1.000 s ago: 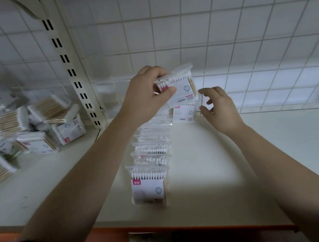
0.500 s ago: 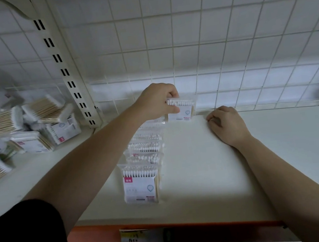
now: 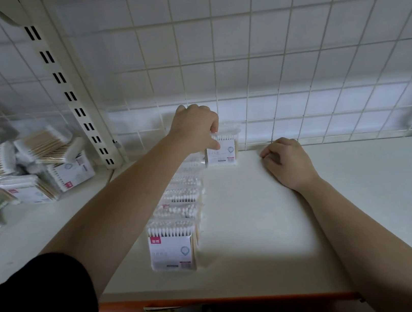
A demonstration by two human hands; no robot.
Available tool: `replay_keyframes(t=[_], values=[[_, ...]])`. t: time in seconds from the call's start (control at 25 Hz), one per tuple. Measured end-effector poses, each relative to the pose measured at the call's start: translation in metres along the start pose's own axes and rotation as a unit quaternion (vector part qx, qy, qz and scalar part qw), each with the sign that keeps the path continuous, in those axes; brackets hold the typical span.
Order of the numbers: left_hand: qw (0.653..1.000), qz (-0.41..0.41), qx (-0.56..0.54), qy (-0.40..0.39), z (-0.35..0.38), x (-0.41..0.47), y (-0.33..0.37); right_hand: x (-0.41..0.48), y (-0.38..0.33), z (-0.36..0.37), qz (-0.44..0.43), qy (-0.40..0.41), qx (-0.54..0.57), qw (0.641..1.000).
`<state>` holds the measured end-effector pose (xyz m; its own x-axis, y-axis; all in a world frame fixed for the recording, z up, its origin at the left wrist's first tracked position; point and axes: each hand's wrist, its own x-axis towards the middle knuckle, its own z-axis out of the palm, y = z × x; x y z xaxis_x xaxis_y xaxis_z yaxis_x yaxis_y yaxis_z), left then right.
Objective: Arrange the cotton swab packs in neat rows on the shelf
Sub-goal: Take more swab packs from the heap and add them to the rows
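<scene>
Head camera: pinching top of clear plastic cotton swab pack [image 3: 223, 152] with left hand [image 3: 195, 128], upright at back of flat white shelf [image 3: 253, 229], just right of standing row of packs [image 3: 180, 207]. Resting right hand [image 3: 287, 162] on shelf nearby, loosely curled, holding nothing.

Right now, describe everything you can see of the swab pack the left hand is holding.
The pack is a clear plastic packet of cotton swabs, white tips up along the top, a white printed label on its front, wooden sticks showing at its right edge. It stands upright on the white shelf, close to the wire grid back, just right of the far end of the row of packs. The left hand pinches its top left corner.
</scene>
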<state>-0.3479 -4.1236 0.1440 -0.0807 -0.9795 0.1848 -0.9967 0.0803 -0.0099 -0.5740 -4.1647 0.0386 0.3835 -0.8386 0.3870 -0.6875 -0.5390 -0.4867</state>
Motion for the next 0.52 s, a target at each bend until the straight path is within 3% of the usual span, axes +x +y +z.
replay_keyframes(t=[0.12,0.28,0.4,0.52], values=[[0.999,-0.012,-0.029,-0.015,-0.003,0.006,-0.002,0.001,0.0,0.001,0.004,-0.001,0.005,1.0],[0.989,-0.014,-0.147,-0.004,-0.007,0.004,-0.013,0.0,-0.004,-0.006,0.003,0.01,0.043,0.999],[0.974,0.002,-0.218,0.067,-0.012,-0.009,-0.023,0.003,-0.019,-0.018,0.002,0.055,0.075,0.996],[0.965,0.003,-0.218,0.143,-0.021,-0.033,-0.036,0.011,-0.053,-0.03,-0.023,0.09,0.112,0.989]])
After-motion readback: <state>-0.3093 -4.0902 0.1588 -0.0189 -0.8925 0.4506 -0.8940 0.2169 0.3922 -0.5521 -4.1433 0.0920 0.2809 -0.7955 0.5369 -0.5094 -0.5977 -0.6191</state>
